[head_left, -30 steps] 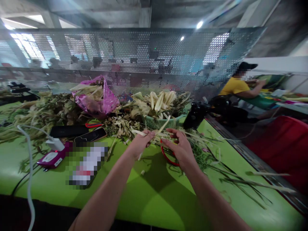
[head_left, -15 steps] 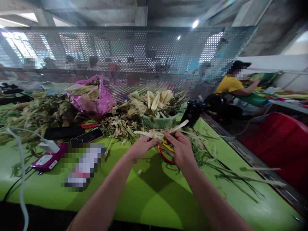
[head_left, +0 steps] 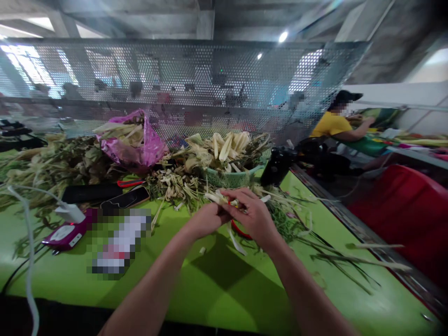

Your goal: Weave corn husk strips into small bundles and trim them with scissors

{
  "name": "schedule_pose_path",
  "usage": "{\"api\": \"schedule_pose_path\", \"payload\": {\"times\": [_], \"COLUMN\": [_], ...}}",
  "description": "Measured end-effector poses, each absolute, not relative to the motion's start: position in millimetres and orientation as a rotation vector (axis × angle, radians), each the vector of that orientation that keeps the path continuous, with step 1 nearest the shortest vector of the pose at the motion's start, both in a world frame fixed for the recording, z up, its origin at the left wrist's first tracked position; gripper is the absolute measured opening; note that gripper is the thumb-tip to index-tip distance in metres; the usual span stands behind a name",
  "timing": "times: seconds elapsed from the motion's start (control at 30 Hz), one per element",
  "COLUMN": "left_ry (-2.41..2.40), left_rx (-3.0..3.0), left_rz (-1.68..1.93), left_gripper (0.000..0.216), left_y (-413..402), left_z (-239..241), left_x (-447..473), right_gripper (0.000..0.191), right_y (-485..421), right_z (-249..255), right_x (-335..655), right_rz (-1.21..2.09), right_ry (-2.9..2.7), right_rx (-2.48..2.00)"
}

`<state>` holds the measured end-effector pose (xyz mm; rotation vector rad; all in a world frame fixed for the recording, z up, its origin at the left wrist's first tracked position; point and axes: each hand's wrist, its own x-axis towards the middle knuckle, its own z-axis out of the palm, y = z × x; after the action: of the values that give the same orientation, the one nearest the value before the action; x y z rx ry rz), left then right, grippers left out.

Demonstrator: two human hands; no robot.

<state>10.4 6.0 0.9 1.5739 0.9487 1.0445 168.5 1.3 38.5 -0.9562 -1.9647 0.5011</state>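
Observation:
Above the green table, both my hands work close together on pale strips that look like dried corn husk (head_left: 214,198). My left hand (head_left: 209,218) is closed on them, its fingertips partly hidden behind the other hand. My right hand (head_left: 255,212) pinches the same strips from the right, thumb and fingers together. One loose strip (head_left: 236,241) dangles below the fingers toward the table. Just beneath the hands lies a red loop-shaped handle (head_left: 241,230), mostly covered. Behind them stands a green plastic basket (head_left: 229,178) heaped with pale husks (head_left: 227,145).
A pink plastic bag (head_left: 154,151) of husks and a dry leaf pile (head_left: 77,161) lie left. Nearer are a phone (head_left: 131,197), a purple power strip (head_left: 66,234) and a white cable (head_left: 30,261). A black container (head_left: 276,167) stands right; beyond sits a person in yellow (head_left: 332,124).
My hands have drawn together, with the right hand moving left over the left fingertips. The strip that pointed up to the right no longer shows there; one now hangs below the hands.

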Motion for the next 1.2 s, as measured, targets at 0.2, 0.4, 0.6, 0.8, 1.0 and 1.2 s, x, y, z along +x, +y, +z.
{"api": "schedule_pose_path", "payload": {"times": [0.2,0.4,0.6,0.8,1.0,1.2], "left_ry": [0.893,0.848,0.781,0.591,0.533,0.641], "left_rx": [1.584,1.605,0.975,0.689,0.696,0.925], "left_rz": [0.911,0.883,1.181,1.275,1.224,1.196], "left_gripper": [0.022,0.023,0.038,0.028,0.030,0.036], "left_y": [-3,-8,3,4,1,0], "left_z": [9,7,7,17,16,18], "left_x": [18,26,23,15,21,17], "right_gripper": [0.009,0.013,0.016,0.009,0.015,0.006], "right_y": [8,8,-5,-12,-15,-15], "right_z": [38,39,45,24,20,14], "right_x": [163,161,164,154,142,144], "right_rz": [0.663,0.594,0.270,0.521,0.199,-0.031], "right_ry": [-1.793,-1.607,-1.635,-1.833,-1.955,-1.984], "right_rx": [-1.017,-1.030,-0.986,-1.032,-1.273,-1.305]}}
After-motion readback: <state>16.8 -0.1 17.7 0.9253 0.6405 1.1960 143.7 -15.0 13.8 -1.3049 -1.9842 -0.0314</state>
